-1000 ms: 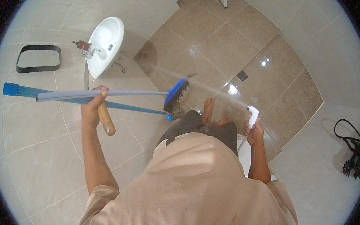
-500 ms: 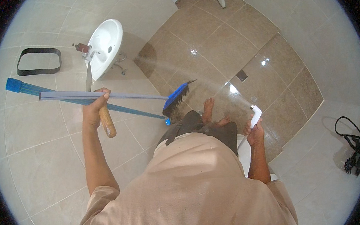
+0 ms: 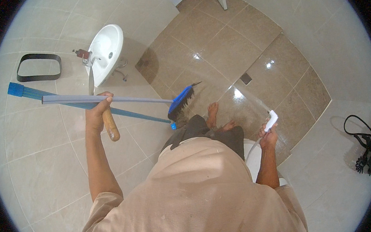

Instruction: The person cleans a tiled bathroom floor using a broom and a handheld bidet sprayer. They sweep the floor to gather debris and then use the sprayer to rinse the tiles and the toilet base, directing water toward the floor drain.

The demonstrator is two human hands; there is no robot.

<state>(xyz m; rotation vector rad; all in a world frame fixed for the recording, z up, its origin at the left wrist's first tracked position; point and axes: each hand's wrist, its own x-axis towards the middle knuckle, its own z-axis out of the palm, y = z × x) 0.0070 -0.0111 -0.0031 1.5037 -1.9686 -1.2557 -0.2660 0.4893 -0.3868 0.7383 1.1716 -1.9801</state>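
Note:
My left hand (image 3: 99, 108) is closed round a bundle of long tools. Among them is a broom with a grey pole (image 3: 142, 100) and a blue, dark-bristled head (image 3: 181, 101) low near the floor. A teal pole (image 3: 136, 114) with a blue cap runs beside it. Crossing both is a flat-bladed tool with a wooden handle (image 3: 111, 125), its metal blade pointing up past my fingers. In my right hand (image 3: 268, 135) is a white spray nozzle (image 3: 271, 121) on a hose, and water jets from it toward the far left over the wet floor tiles (image 3: 241, 49).
A white washbasin (image 3: 106, 46) is on the left wall, with a soap bottle (image 3: 82, 53) by its tap. A dark-framed mirror (image 3: 39, 67) hangs beside it. A floor drain (image 3: 245, 78) lies ahead, and black straps or cords (image 3: 368, 147) hang at the right.
The spray nozzle has shifted a little right and down in my right hand, and the water jet with it. My left hand and its tools stay nearly still.

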